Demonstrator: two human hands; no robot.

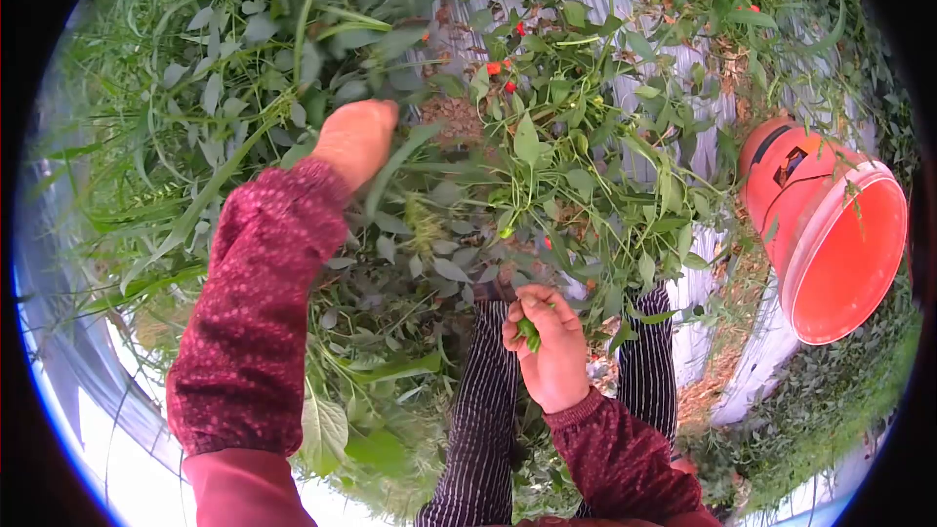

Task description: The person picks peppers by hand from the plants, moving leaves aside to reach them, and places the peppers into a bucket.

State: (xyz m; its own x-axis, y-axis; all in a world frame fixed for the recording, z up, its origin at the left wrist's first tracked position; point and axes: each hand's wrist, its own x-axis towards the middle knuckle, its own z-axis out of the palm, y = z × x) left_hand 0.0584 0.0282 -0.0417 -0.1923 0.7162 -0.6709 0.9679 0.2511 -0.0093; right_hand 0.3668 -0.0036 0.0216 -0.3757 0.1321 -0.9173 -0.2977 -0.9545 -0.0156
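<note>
Speckled maroon sleeve (259, 293) on the left arm comes closest, crossing the left of the frame to the left hand (356, 141), which is among blurred leaves (400, 171). Its fingers are turned away, so I cannot tell whether they grip anything. At lower centre, the right hand (549, 344) is curled round what looks like a green pepper (528, 334), near the striped trousers (488, 410). A loose curl should be enough there; hard squeezing would likely bruise it. Reaching into growth this thick calls for parting the leaves first and steadying a stem rather than tugging it.

Long grass (200, 207) at upper left mixes with the foliage and probably hides stems. Small red peppers (509, 87) show at upper centre. At the right, a red bucket (781, 181) has its mouth towards the lower right; leafy stems and pale sheeting (691, 356) lie between it and the right hand.
</note>
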